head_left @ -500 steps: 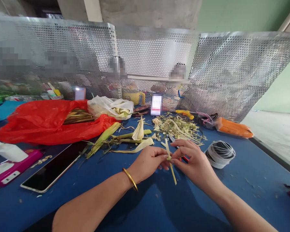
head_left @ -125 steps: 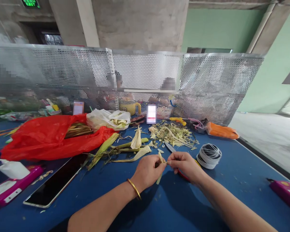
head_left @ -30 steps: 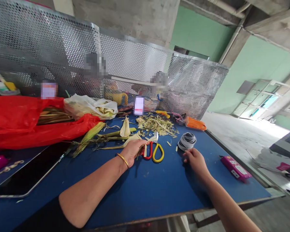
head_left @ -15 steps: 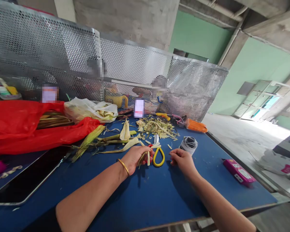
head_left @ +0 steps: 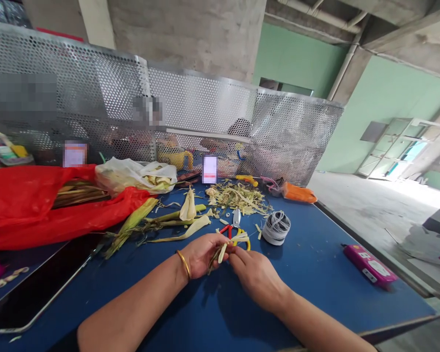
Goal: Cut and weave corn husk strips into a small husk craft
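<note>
My left hand (head_left: pixel 207 254) is closed around a small bundle of dried corn husk strips (head_left: pixel 223 253), pale ends sticking out past the fingers. Against that bundle, my right hand (head_left: pixel 254 274) pinches with thumb and forefinger; a faint thread seems to run to them from the spool of grey-white thread (head_left: pixel 276 228), though the fingertips are partly hidden. Just beyond both hands lie scissors (head_left: pixel 236 220) with one red and one yellow handle, partly covered by the husk and fingers.
Husk scraps (head_left: pixel 242 198) are heaped behind the scissors. Loose husks (head_left: pixel 187 227), a red plastic bag (head_left: pixel 18 205) and a dark flat-screen device (head_left: pixel 40 288) lie left. A purple pack (head_left: pixel 369 264) sits right, an orange bundle (head_left: pixel 298 192) behind. Perforated metal panels (head_left: pixel 201 98) edge the blue table (head_left: pixel 315 293).
My right hand has moved left from beside the spool to the husk bundle in my left hand. The spool has shifted a little nearer and now shows fully.
</note>
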{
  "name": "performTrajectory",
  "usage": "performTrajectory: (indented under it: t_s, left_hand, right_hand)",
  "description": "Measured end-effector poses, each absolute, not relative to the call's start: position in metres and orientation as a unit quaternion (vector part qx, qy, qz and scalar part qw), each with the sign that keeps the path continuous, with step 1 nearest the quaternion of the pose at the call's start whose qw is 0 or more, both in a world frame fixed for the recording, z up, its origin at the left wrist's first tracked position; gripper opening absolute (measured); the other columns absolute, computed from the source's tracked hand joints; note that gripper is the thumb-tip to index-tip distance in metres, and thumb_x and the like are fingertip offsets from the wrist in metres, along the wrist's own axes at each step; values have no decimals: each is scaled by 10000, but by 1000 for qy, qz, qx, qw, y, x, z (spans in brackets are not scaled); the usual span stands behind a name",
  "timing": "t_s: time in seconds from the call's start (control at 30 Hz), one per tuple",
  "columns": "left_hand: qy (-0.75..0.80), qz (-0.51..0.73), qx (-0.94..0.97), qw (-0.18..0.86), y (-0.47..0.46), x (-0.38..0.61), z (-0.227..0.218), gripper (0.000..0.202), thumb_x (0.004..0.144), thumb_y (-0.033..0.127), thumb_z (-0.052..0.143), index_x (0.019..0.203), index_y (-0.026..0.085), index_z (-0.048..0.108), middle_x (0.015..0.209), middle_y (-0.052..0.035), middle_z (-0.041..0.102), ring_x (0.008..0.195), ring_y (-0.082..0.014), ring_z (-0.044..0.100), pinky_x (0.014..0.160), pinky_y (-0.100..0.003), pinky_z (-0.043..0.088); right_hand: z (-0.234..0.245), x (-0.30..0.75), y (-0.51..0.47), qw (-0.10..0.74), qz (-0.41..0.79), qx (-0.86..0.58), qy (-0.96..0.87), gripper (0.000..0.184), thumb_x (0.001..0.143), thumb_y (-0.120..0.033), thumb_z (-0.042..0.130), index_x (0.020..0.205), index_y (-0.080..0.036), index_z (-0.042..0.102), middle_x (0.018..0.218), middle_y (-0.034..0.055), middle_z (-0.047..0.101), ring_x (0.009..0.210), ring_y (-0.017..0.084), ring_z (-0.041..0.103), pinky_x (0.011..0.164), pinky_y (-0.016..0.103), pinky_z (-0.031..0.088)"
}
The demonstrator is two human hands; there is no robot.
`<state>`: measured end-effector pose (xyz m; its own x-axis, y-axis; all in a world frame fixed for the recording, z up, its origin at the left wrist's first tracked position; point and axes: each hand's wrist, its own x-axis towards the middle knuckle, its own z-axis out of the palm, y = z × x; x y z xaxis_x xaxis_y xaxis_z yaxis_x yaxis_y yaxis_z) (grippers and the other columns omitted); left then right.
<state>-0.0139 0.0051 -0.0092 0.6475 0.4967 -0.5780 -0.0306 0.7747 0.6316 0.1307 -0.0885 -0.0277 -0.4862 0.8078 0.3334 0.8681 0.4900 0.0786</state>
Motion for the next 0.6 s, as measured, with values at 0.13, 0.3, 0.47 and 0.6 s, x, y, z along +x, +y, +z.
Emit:
performTrajectory:
  t_s: [0.13,0.3,0.47,0.6]
  left_hand:
    - [385,190,307,849,5,-14,-8,133,770,124,555,656,83,609,561,-19,597,427,-65,533,371,-139,368]
    - [412,244,322,817,10,-19,-2,167,797,118,534,643,100,596,519,-5,559,408,-77,499,416,-178,421]
    - [411,269,334,805,19,-24,0,195,812,115,520,625,111,576,507,5,538,406,-69,483,411,-171,409]
    - [409,283,339,799,24,-27,-3,185,814,119,514,642,118,581,500,9,528,404,-69,477,410,-166,402]
  right_hand:
    - [-15,140,-94,110,-169,-485,-851,207,937,-114,409,859,-175,591,730,31,601,616,157,518,583,284,344]
    - [25,178,-78,99,-278,-721,-627,326,890,-460,548,996,-156,596,1034,165,604,906,283,581,716,351,416]
    - [39,208,-57,-18,-143,-817,-559,527,863,-612,468,1037,-124,565,993,173,608,810,290,650,596,324,433]
    - [45,227,-52,-25,-66,-789,-610,446,847,-471,526,1147,-143,548,1050,150,613,918,314,645,674,340,448]
